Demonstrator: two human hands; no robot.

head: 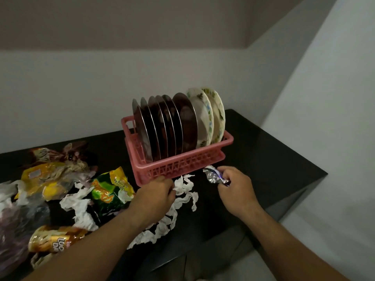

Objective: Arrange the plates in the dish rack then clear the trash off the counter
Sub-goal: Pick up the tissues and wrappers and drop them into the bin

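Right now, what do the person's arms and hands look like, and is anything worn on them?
Both arms are bare, with no sleeves in view. The left hand and right hand wear no gloves, and no watch, bracelet or ring shows.

The foil (pixel 214 176) in your right hand (pixel 237 187) is crinkled silver film, bright and glossy. The tissue (pixel 184 186) your left hand (pixel 154 196) pinches is matt white paper, crumpled. Your rack (pixel 178 167) is pink plastic lattice with a dull sheen. The dark plates (pixel 187 122) are polished metal, mirror-glossy; the floral plates (pixel 205 118) look smooth and semi-glossy, material unclear. The green packet (pixel 107 191), yellow packet (pixel 46 179) and gold packet (pixel 54 239) are shiny, wrinkled plastic film. The bag (pixel 18 220) is thin clear plastic. The counter (pixel 263 159) is smooth, dark, faintly glossy; the wall (pixel 81 88) is matt.
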